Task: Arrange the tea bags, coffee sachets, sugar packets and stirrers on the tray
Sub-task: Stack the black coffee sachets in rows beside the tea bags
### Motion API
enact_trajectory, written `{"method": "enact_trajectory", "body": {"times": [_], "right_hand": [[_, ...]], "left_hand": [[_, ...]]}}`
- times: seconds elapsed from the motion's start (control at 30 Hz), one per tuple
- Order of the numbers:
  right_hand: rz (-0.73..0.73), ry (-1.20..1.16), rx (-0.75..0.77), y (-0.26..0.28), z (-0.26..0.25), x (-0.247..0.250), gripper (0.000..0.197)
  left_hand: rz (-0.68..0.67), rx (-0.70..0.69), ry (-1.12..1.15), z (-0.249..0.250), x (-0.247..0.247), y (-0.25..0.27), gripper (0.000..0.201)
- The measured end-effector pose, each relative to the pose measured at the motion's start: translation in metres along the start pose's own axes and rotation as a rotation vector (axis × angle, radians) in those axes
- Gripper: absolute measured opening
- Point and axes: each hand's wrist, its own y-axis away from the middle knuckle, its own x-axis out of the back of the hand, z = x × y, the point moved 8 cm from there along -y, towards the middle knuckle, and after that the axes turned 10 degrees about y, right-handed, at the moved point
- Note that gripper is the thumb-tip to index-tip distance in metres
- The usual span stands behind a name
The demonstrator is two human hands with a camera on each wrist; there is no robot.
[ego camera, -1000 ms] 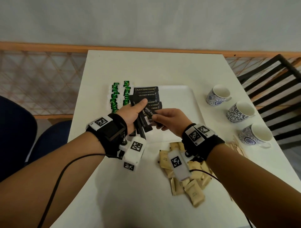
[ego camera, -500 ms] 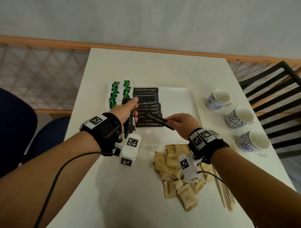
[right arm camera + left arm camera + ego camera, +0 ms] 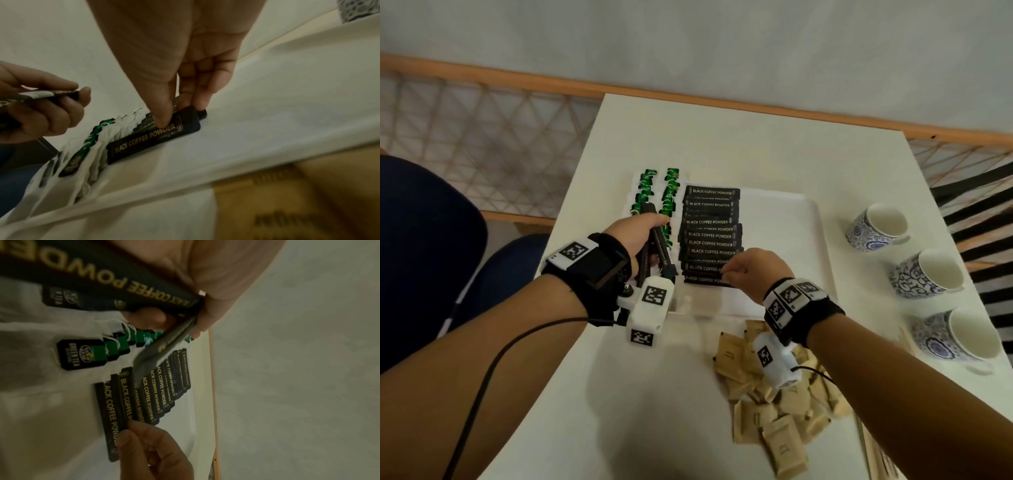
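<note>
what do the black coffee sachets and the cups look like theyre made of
Coffee sachets: likely glossy plastic or foil film; they catch light and flex in the left hand. Cups: probably glazed ceramic, with shiny white insides and a blue pattern outside.

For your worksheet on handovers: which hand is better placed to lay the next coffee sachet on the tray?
Right hand: it pinches the nearest sachet in the row on the tray; left hand grips spare sachets.

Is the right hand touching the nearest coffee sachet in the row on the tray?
Touching. The right wrist view shows the right hand with its thumb tip pressed on the nearest coffee sachet and fingertips at its end.
</note>
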Motion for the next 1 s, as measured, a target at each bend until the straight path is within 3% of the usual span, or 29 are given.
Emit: {"method": "enact_trajectory", "body": {"times": [0.13, 0.37, 0.67, 0.73, 0.87, 1.0], "right_hand": [[0.0, 0.022, 0.013, -0.005, -0.001, -0.002, 0.011], [-0.006, 0.03, 0.013, -0.006, 0.005, -0.004, 0.009], [0.086, 0.02, 0.067, -0.007, 0.003, 0.002, 0.016], [0.103, -0.028, 0.075, -0.008, 0.003, 0.007, 0.01], [0.177, -0.341, 0.049, -0.005, 0.006, 0.024, 0.025], [0.057, -0.342, 0.13, 0.0, -0.007, 0.028, 0.023]], "left_hand": [[-0.041, -0.017, 0.013, -0.002, 0.0, -0.006, 0.021], [-0.1, -0.062, 0.035, 0.0, -0.007, -0.007, 0.006], [-0.097, -0.077, 0.053, 0.0, -0.009, -0.01, 0.005], [-0.106, -0.087, 0.047, 0.0, -0.011, -0.01, 0.004], [-0.14, -0.08, 0.018, -0.005, -0.02, -0.009, 0.007], [-0.203, -0.057, -0.002, -0.011, -0.036, -0.005, 0.01]]}}
